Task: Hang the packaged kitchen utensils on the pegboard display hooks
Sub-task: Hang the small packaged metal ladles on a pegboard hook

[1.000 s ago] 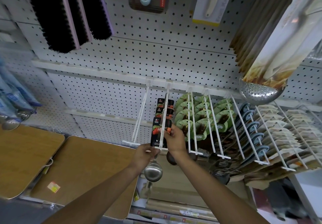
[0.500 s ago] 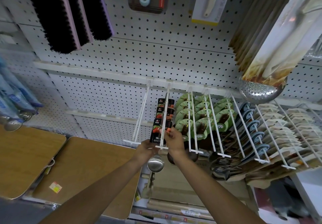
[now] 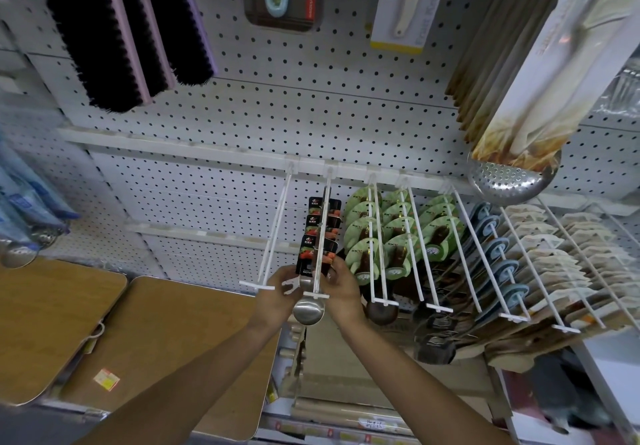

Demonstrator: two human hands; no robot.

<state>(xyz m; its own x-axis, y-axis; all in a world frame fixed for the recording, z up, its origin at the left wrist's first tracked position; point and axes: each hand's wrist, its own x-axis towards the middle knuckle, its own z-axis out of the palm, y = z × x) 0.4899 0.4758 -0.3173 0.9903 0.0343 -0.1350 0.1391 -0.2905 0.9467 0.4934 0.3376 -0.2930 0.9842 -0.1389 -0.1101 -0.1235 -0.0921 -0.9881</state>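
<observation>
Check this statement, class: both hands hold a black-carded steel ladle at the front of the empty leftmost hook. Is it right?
Not quite. The head view shows both hands, left hand and right hand, holding the ladle at the second hook, which already carries black-carded packs; the leftmost hook hangs empty beside it.

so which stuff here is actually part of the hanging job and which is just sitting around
In the job:
- steel ladle with black card, gripped by left hand and right hand
- white hook with more black-carded ladles

Just there:
- brushes
- green-carded utensils
- wooden boards
- perforated skimmer
</observation>
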